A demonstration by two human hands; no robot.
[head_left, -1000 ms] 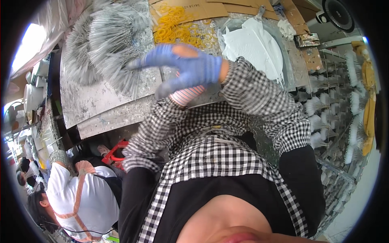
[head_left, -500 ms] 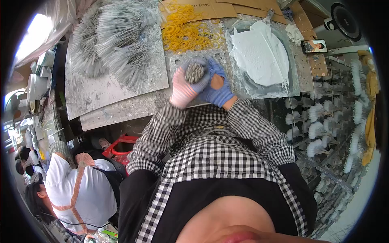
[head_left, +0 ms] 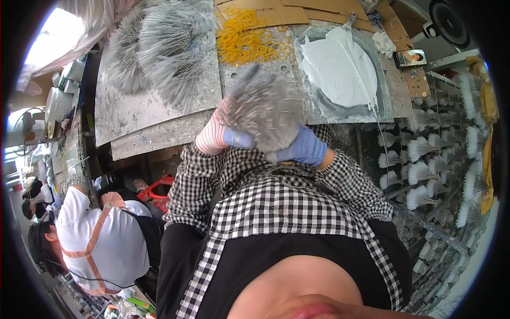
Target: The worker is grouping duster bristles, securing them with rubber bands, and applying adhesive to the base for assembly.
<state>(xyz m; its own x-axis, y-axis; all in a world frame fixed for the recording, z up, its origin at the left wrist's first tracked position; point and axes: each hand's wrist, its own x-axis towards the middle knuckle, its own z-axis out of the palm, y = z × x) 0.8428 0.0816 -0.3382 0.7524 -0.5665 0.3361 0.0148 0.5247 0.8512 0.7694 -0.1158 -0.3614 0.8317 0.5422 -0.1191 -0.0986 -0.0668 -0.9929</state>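
Head view: we see our two gloved hands just above the near edge of the work table (head_left: 159, 145), with a grey bunch of bristles (head_left: 273, 114) between them, in front of our checked apron (head_left: 287, 207); the bunch is blurred, so we cannot make out its single strands; our left hand (head_left: 215, 130), in a pink-striped glove with grey-blue fingertips, is spread along the bunch's left side, a finger stretched toward the far side of the table and the thumb well apart from it; our right hand (head_left: 307, 149), in a blue glove, lies at the bunch's lower right side, thumb toward us, but its other fingers are hidden and we cannot tell how firmly they close; beyond our hands lie yellow rubber bands (head_left: 247, 42), next to a sheet of cardboard (head_left: 289, 16); to the left, two heaps of grey bristles (head_left: 175, 58) rest on a board (head_left: 118, 121); to the right, white paste (head_left: 340, 69) is spread on a grey sheet (head_left: 319, 114), with a phone (head_left: 410, 58) near it; farther right, pale brushes (head_left: 422, 196) hang in rows; at lower left, a co-worker in a white top (head_left: 106, 239) is beside a red stool (head_left: 156, 198).
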